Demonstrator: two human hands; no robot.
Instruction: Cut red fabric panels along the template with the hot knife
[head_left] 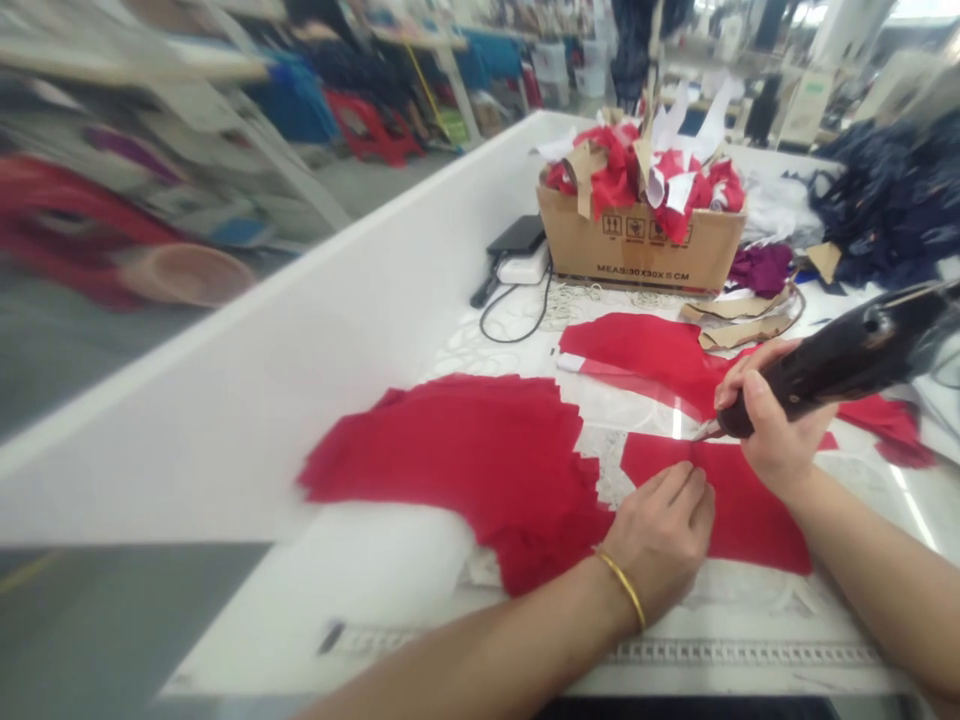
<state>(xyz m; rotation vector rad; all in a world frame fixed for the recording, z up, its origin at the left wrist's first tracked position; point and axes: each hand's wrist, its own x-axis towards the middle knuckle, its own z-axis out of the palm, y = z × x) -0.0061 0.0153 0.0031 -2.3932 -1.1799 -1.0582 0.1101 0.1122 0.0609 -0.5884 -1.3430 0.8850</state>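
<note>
At the upper edge of a red fabric piece, the fingertips of the left hand are bent down and drawn together on the cloth; whether they pinch it or only press it, the view cannot tell. Just beyond them, the right hand is closed around the front of a black handheld tool, thumb on the near side, fingers curled around the far side. Its narrow metal tip points down and left, close to the edge of the piece; contact is too blurred to tell. A gold bracelet circles the left wrist.

The red piece lies flat on a white table. Left of it spreads a stack of red pieces with uneven, stepped edges, and beyond the 2 hands lies a further red panel. A marked strip runs along the near side of the table.

Farther back, tan strips lie in front of purple cloth. A cardboard box stands upright, heaped with red, white and tan scraps. Beside its left end sits a black device with a cable. Dark cloth piles up at the far right. Past the raised white side panel, red stools stand on the floor, blurred.
</note>
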